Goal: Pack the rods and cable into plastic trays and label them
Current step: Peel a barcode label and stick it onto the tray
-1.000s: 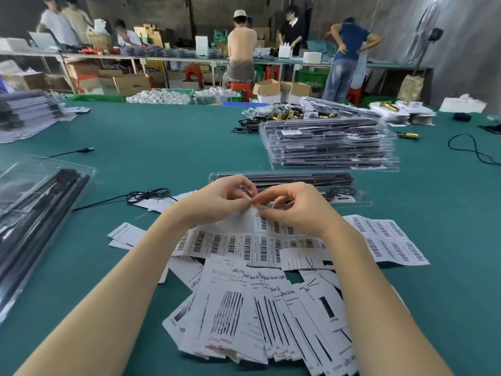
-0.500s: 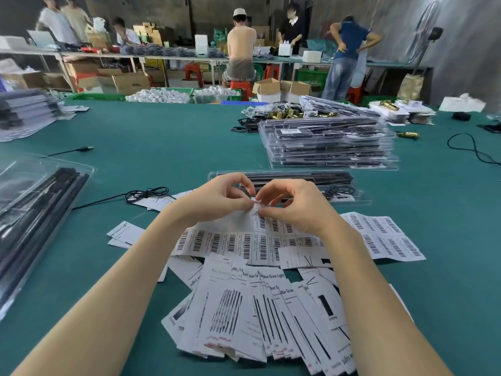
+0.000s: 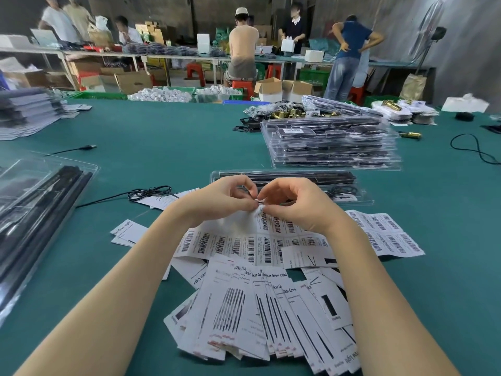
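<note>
A sheet of barcode labels [image 3: 244, 244] lies on the green table in front of me. My left hand [image 3: 219, 202] and my right hand [image 3: 295, 204] meet over its far edge, and their fingertips pinch a lifted corner of the sheet. Just behind my hands lies a closed clear plastic tray [image 3: 311, 177] with black rods and a coiled cable inside. A fan of printed paper cards [image 3: 260, 310] lies near me. A loose black cable [image 3: 149, 191] is coiled to the left.
A stack of packed clear trays [image 3: 330, 143] stands at the back right. At the left edge lie clear trays with long black rods [image 3: 40, 202]. More barcode sheets [image 3: 387, 232] lie to the right. Another black cable [image 3: 471, 149] lies far right. People work at tables behind.
Both hands have risen slightly and drawn the pinched corner of the label sheet up off the table. Nothing else has moved.
</note>
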